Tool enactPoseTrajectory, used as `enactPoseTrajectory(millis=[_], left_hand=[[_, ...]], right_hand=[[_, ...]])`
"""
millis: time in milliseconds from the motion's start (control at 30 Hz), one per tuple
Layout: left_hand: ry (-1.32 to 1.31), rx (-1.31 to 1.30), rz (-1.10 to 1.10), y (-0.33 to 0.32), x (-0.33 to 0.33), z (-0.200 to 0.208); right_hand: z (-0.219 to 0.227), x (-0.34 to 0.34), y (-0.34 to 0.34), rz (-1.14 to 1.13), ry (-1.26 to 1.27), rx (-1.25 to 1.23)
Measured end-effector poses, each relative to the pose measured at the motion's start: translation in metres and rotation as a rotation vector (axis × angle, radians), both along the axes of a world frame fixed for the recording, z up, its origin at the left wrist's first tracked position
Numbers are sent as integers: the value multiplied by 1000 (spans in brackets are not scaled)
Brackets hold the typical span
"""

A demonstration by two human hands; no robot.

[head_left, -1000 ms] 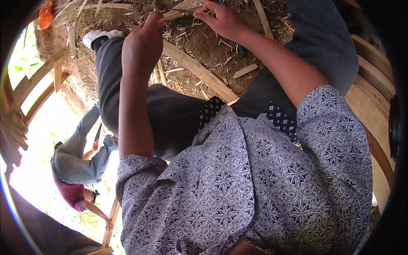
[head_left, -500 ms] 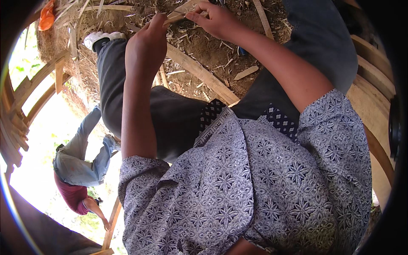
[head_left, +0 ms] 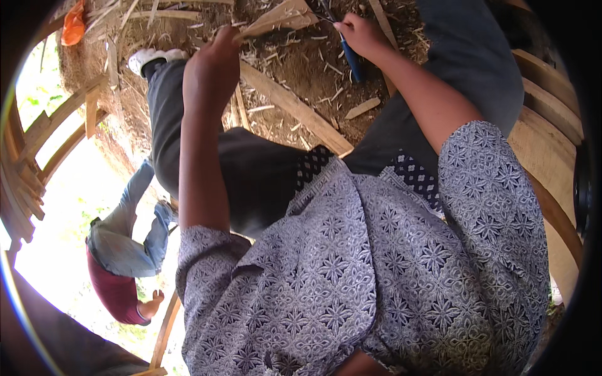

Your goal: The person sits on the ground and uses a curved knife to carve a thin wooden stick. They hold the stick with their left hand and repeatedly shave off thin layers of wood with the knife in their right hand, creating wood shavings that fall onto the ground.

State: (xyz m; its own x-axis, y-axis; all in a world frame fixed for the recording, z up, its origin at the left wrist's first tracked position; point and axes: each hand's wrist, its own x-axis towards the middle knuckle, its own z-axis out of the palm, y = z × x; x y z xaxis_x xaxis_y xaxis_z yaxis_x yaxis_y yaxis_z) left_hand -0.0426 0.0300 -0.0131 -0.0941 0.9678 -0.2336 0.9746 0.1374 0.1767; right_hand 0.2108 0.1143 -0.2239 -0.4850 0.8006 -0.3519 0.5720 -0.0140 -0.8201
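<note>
My left hand [head_left: 213,59] is closed at the upper middle, its fingers wrapped round the end of a thin wooden strip [head_left: 243,36]. Behind that strip is a broader pale piece of wood [head_left: 285,17]; I cannot tell whether the two join. To the right, my right hand [head_left: 364,37] has curled fingers with the tips pressed together. Those fingertips are beside the metal shaft of a blue-handled tool [head_left: 351,61], whose far end leaves the picture. What the right fingers hold, if anything, is too small to make out.
Between my legs a long wooden slat [head_left: 295,109] lies on soil strewn with shavings. A short wood offcut [head_left: 363,108] is near my right thigh. Curved boards [head_left: 549,113] stand at the right. An orange bag [head_left: 73,25] is far left. Another person [head_left: 122,250] bends over at the left.
My right hand has moved right, away from the strip and my left hand, uncovering the blue-handled tool. My left hand still grips the strip, slightly lower. The other person's arm has drawn in.
</note>
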Motion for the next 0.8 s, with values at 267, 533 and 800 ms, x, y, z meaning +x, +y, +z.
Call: enactPoseTrajectory(millis=[267, 533, 800], left_hand=[[-25, 48, -40, 1, 15, 3], [-39, 113, -125, -1, 16, 4], [41, 84, -105, -1, 16, 6]], right_hand=[[102, -60, -8, 24, 215, -148], [79, -55, -4, 20, 247, -131], [12, -25, -4, 84, 30, -128]])
